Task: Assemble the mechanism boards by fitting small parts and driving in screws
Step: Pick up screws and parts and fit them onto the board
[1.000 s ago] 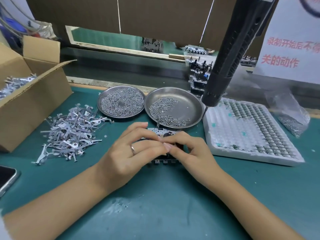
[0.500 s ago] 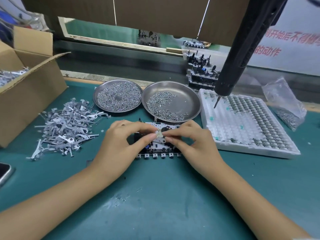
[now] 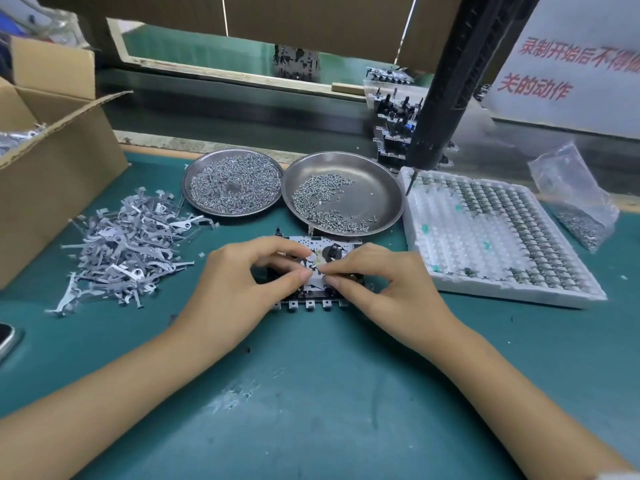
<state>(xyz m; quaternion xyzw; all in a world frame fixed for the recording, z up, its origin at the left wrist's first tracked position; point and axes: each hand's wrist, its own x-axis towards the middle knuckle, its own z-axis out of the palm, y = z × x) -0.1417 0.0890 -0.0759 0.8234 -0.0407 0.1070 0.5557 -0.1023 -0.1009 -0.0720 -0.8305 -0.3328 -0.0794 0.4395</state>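
A mechanism board (image 3: pixel 341 244), metal with a black hub and a row of tabs along its near edge, lies on the green mat in front of me. Over it, my left hand (image 3: pixel 242 282) and my right hand (image 3: pixel 384 282) meet fingertip to fingertip. Between them they pinch a small flat metal part (image 3: pixel 316 271) down against the board. Most of the board is hidden under my fingers. An electric screwdriver (image 3: pixel 446 88) hangs from above at the right, its bit over the white tray's far corner.
Two steel dishes of screws (image 3: pixel 232 183) (image 3: pixel 377 188) sit behind the board. A heap of grey metal levers (image 3: pixel 128 244) lies left, beside an open cardboard box (image 3: pixel 52 168). A white tray of small parts (image 3: pixel 491 237), a plastic bag (image 3: pixel 575 199), stacked finished boards (image 3: pixel 394 126) and a phone (image 3: pixel 7 337) are around.
My head has moved closer and the view shifted down a little. Both hands stay on the board, fingertips working the small part; more of the board's far edge shows now.
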